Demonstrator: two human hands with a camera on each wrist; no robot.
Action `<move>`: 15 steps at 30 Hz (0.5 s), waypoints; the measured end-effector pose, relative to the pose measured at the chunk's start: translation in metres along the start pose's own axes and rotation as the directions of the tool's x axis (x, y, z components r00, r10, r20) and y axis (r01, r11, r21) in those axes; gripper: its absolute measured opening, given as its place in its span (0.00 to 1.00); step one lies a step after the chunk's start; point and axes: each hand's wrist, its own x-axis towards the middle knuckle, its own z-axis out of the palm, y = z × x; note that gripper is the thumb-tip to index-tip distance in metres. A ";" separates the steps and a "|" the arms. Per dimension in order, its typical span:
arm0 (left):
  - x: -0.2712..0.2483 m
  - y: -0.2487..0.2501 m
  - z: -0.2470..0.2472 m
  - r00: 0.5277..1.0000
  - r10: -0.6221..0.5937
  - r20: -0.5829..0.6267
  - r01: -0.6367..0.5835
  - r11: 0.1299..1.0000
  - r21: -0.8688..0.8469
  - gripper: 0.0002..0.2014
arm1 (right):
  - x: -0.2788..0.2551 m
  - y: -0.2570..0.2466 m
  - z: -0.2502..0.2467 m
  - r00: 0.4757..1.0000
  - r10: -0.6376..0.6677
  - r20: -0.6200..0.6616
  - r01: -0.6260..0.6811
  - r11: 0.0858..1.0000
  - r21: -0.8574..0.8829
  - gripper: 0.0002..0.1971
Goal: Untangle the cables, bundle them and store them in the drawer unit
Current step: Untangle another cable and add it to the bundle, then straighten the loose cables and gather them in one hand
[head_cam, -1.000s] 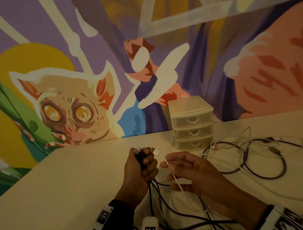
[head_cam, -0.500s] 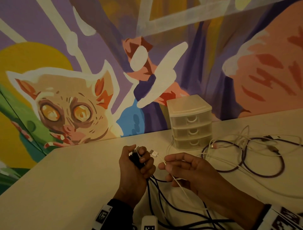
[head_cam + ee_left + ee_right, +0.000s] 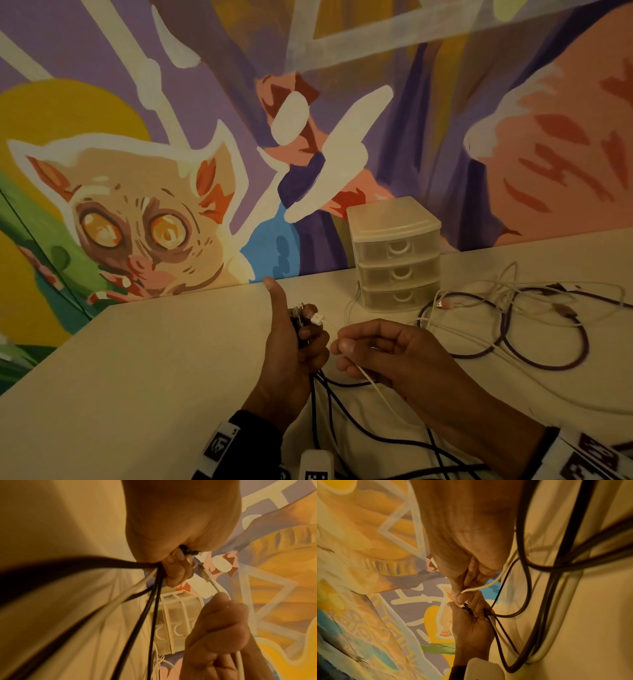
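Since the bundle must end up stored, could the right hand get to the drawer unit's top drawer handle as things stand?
Probably yes, but not freely: the drawer unit stands just beyond the right hand with bare table between them. That hand pinches a white cable, so it would have to let go first.

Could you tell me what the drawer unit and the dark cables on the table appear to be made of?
Drawer unit: likely translucent, frosted plastic, since the drawer interiors show dimly through its cloudy walls. Dark cables on the table: possibly braided fabric sleeving, given the matte purplish surface without shine, though the weave is too small to confirm.
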 end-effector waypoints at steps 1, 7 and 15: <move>-0.001 0.001 0.002 1.000 -0.002 0.004 0.002 1.000 0.001 0.38 | 0.000 0.000 0.000 1.000 -0.008 -0.006 0.008 1.000 -0.005 0.16; -0.003 0.000 0.009 0.999 0.008 0.032 -0.015 0.972 0.235 0.33 | 0.000 -0.001 0.002 0.999 -0.027 -0.030 0.027 1.000 0.004 0.13; 0.007 0.001 -0.004 0.979 0.159 -0.126 -0.144 0.982 0.119 0.26 | -0.006 -0.022 0.002 0.973 0.210 0.091 -0.185 0.956 -0.228 0.13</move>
